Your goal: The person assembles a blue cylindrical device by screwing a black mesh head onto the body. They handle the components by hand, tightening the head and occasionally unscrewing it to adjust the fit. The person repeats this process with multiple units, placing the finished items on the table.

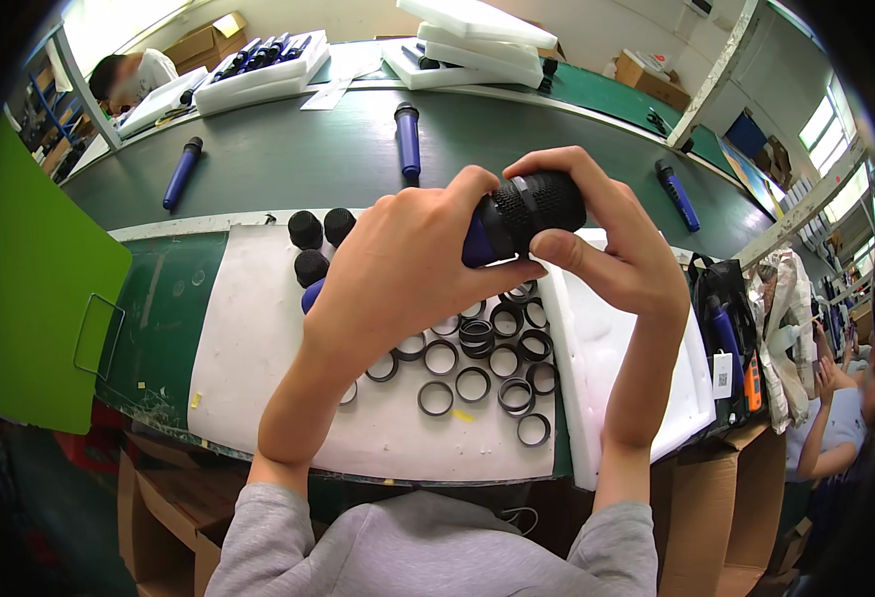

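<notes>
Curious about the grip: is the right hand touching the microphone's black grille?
Touching: the head view shows the right hand gripping the black grille, fingers above, thumb below.

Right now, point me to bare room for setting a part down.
Bare: the left side of the white sheet, between the green table strip and the left arm; also the dark green bench between the left blue microphone and the middle one. Crowded: between the arms, where black rings litter the sheet below the held microphone.
</notes>
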Demonstrator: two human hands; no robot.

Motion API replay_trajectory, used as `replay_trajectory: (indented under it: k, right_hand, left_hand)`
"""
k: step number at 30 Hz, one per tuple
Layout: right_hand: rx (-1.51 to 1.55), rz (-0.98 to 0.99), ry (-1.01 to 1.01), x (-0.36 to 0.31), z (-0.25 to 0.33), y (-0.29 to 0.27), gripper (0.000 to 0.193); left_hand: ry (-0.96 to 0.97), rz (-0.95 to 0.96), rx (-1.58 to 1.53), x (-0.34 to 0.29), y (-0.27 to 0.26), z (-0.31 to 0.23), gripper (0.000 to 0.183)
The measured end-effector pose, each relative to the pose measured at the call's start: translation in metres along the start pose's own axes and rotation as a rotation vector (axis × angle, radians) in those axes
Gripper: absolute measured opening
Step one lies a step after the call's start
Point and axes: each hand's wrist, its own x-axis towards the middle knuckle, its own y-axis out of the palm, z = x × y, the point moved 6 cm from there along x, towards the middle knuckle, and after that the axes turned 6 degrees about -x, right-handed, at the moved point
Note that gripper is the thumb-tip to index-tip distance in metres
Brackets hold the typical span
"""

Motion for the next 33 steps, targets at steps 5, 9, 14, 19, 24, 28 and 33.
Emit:
replay_trajectory:
  k: [5, 9, 14, 19, 24, 28, 33]
  right_hand:
    - [0.01, 0.007, 0.029, 0.001, -0.003, 0.004, 0.049]
    - [-0.005, 0.012, 0.088, 0.001, -0.008, 0.005, 0.053]
    - [-0.024, 0.035, 0.197, -0.003, -0.015, 0.005, 0.056]
    - [-0.035, 0.184, 0.481, -0.003, -0.022, 0.005, 0.064]
    - [0.061, 0.077, 0.242, -0.006, -0.022, 0.002, 0.065]
    - [0.145, 0.016, 0.122, -0.007, -0.013, -0.001, 0.063]
    - [0.087, 0.043, 0.055, -0.005, -0.016, -0.003, 0.062]
  left_hand:
    - [-0.011, 0.021, 0.056, -0.001, 0.001, 0.004, 0.049]
    - [-0.057, 0.049, 0.083, 0.0, 0.002, 0.005, 0.047]
    - [-0.063, 0.062, 0.096, 0.0, 0.006, 0.005, 0.045]
    - [-0.058, 0.071, 0.101, -0.001, 0.009, 0.004, 0.045]
    - [-0.004, 0.041, 0.047, 0.002, 0.008, 0.004, 0.044]
    - [-0.001, 0.036, 0.02, 0.001, 0.004, 0.004, 0.043]
    - [0.023, 0.047, 0.005, 0.0, 0.0, -0.001, 0.042]
